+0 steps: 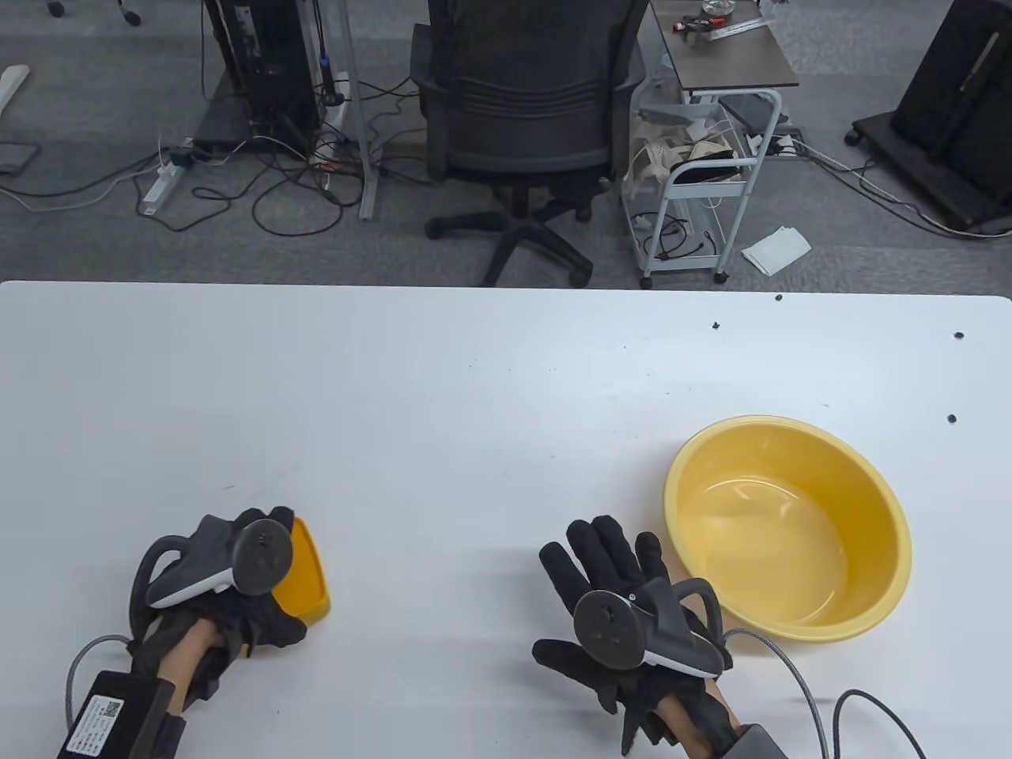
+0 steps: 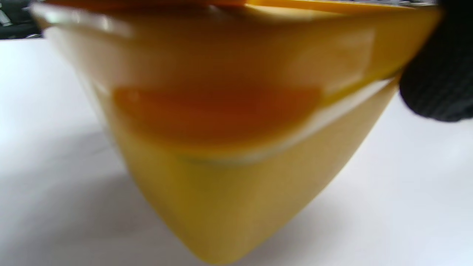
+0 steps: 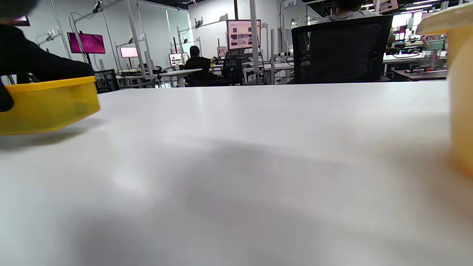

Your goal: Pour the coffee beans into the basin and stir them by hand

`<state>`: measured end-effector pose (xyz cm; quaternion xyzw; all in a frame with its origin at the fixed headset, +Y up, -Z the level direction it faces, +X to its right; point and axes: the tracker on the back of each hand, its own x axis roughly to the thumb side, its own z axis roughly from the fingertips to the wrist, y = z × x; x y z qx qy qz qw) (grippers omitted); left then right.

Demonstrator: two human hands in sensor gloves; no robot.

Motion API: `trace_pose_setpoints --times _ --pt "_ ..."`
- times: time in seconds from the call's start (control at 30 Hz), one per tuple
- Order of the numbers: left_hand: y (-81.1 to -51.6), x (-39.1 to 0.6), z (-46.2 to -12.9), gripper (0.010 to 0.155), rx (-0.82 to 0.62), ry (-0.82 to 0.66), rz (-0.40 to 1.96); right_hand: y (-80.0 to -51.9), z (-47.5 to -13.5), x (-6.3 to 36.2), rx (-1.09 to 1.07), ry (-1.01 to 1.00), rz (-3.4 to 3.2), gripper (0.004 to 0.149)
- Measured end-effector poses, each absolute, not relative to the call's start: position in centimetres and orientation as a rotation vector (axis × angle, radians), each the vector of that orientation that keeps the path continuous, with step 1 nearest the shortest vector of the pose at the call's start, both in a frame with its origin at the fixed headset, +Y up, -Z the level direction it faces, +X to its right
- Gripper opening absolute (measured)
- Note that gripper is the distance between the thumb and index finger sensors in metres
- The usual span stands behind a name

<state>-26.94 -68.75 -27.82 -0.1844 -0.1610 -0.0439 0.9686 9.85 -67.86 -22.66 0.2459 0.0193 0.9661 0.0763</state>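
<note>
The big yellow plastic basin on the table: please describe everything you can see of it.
The big round yellow plastic basin looks glossy and smooth, with a rolled rim and a deep, sloping wall. It stands upright on the white table, toward the right. Its inside is empty; no beans are in it. Nothing touches it; the right hand lies open beside it.

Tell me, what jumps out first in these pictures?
The big yellow basin on the right of the white table catches the eye; it looks empty. Next come the two black-gloved hands with trackers strapped on: the left hand grips a small yellow box at the near left, while the right hand rests open beside the basin.
</note>
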Motion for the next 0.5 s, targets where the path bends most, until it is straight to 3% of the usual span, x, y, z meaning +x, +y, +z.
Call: trace_pose_setpoints --times 0.17,0.33,0.5 --pt "-67.3 -17.7 -27.6 0.13 -0.344 -0.504 -0.127 -67.3 -22.0 9.8 0.783 0.044 2.839 0.098" --pt "-68.7 -9.1 -27.4 0.13 -0.363 -0.645 -0.143 -67.3 -21.7 10.1 0.818 0.059 2.792 0.099" --pt "-70.7 -5.5 -27.4 0.13 -0.399 -0.718 -0.155 -68.4 -22.2 10.1 0.825 0.207 2.684 0.104"
